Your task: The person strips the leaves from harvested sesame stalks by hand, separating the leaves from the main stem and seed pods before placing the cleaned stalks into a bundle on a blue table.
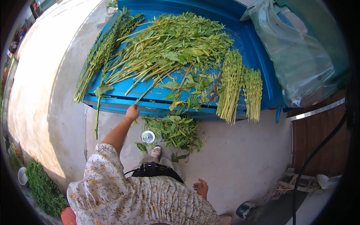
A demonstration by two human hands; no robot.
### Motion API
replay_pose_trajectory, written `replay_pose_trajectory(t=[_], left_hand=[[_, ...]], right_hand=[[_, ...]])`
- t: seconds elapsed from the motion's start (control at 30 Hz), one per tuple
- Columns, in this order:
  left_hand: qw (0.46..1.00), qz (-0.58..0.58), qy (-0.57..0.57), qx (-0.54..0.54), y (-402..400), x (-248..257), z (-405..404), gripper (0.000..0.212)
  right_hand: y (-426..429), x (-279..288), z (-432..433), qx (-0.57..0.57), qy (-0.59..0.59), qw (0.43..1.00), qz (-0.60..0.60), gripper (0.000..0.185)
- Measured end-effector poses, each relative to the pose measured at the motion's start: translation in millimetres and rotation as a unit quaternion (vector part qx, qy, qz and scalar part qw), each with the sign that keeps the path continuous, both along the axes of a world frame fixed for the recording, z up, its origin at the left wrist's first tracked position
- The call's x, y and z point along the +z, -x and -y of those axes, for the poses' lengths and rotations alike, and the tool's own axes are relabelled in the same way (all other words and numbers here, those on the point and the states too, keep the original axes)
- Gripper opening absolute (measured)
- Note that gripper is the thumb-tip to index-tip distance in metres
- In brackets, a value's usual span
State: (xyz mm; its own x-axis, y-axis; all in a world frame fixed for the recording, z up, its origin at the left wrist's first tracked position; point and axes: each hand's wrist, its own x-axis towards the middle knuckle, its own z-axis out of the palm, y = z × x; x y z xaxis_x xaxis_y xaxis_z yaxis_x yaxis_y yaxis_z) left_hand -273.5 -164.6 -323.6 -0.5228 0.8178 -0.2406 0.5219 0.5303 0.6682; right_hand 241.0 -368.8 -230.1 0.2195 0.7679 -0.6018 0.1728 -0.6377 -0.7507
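My left hand (132, 112) reaches to the near edge of a blue metal cargo bed (249, 42). Its fingers are closed around the lower end of a thin plant stalk (146, 92). That stalk runs up towards a broad heap of leafy stalks (180, 42), which look like sesame. Down beside my waist, my right hand (201, 188) holds nothing, its fingers loosely apart. Leafless, pod-covered stalks form a tall bundle (230, 87) and a shorter bundle (253, 94) on the right. More pod-bearing stalks (98, 59) lie at the bed's left side, one jutting past the edge.
Loose leaves (194, 84) litter the bed's near edge. Below it, a leaf pile (175, 132) covers some concrete floor near my foot, beside a round spiral-patterned disc (148, 137). Clear plastic sheeting (298, 53) hangs at right. A dark bucket (246, 211) stands behind me, right of my body.
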Motion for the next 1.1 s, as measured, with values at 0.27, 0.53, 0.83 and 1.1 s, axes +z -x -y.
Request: replay_pose_trajectory(t=[0.27, 0.53, 0.83, 1.1], left_hand=[[0.961, -0.171, -0.215, 0.03, 41, 81, -67, 0.03], [0.975, 0.024, -0.221, -0.008, 10, 105, -106, 0.02], [0.981, 0.168, -0.096, 0.011, -101, 115, -64, 0.014], [0.951, 0.164, 0.039, 0.259, -207, 153, 38, 0.015]], right_hand=[[0, 22, -61, 0.069, 0.005, 0.998, 0.012, 0.019], [-6, 5, -176, 0.125, -0.031, 0.991, 0.021, 0.019], [62, 0, -505, 0.397, -0.243, 0.885, 0.02, 0.016], [208, 6, -756, 0.48, -0.311, 0.818, 0.065, 0.036]])
